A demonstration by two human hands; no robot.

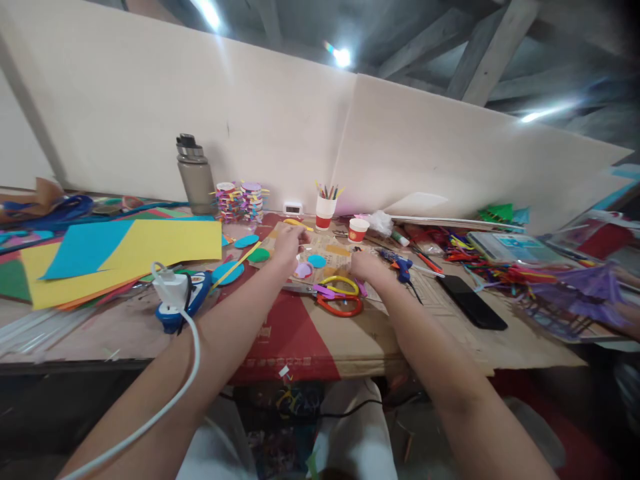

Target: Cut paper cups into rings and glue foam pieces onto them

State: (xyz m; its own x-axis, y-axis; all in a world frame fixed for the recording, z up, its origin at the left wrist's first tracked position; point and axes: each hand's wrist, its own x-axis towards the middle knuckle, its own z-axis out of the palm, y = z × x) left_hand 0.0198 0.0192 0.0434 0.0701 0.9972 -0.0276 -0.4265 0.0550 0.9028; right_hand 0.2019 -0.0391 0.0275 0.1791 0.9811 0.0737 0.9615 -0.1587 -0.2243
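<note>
My left hand (291,245) is over the brown printed paper on the table, fingers bent and partly apart, with nothing visible in them. Just beyond it lies a yellow curved piece (299,225). My right hand (367,265) rests knuckles up with its fingers curled in; whatever they hold is hidden. Between the hands are a blue paper oval (316,261) and a small pinkish round piece (303,269). Nearer to me lie scissors (345,314) with orange and yellow handle loops. A green oval (259,255) sits left of my left hand.
Coloured sheets (175,240) and a power strip (200,290) lie left; its white cable crosses my left forearm. Behind stand a bottle (196,177), decorated cups (251,203), a pencil cup (325,213) and a paper cup (358,230). Right: glue gun (403,267), phone (473,303).
</note>
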